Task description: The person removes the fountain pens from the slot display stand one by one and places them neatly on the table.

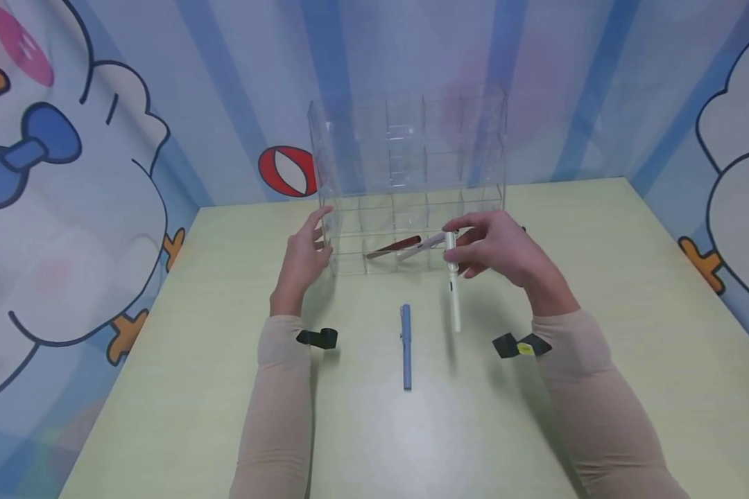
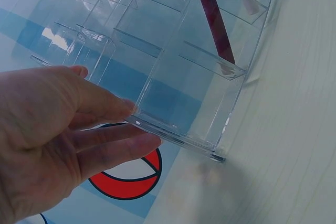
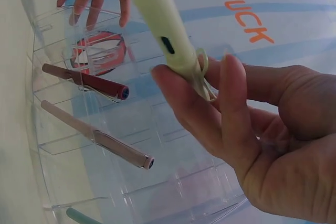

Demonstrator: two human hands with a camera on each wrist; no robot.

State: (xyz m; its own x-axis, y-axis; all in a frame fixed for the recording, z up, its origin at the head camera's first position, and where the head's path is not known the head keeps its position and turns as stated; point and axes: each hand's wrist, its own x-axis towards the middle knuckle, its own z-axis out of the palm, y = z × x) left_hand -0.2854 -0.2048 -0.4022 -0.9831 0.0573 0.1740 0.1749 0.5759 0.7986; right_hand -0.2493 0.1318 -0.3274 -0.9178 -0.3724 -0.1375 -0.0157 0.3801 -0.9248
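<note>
A clear compartment rack stands at the back of the table. My left hand holds its left side edge; in the left wrist view, thumb and fingers pinch the side panel. In front of the rack's right part, my right hand pinches a pale yellow-green pen near its clip end, the other end pointing down toward me. A dark red pen and a pale pink pen lean in separate bottom compartments. Below them in the right wrist view shows the tip of a green pen.
On the table a blue pen lies lengthwise in front of the rack, between the two forearms. Close behind the rack is a wall covering with blue stripes and cartoon ducks.
</note>
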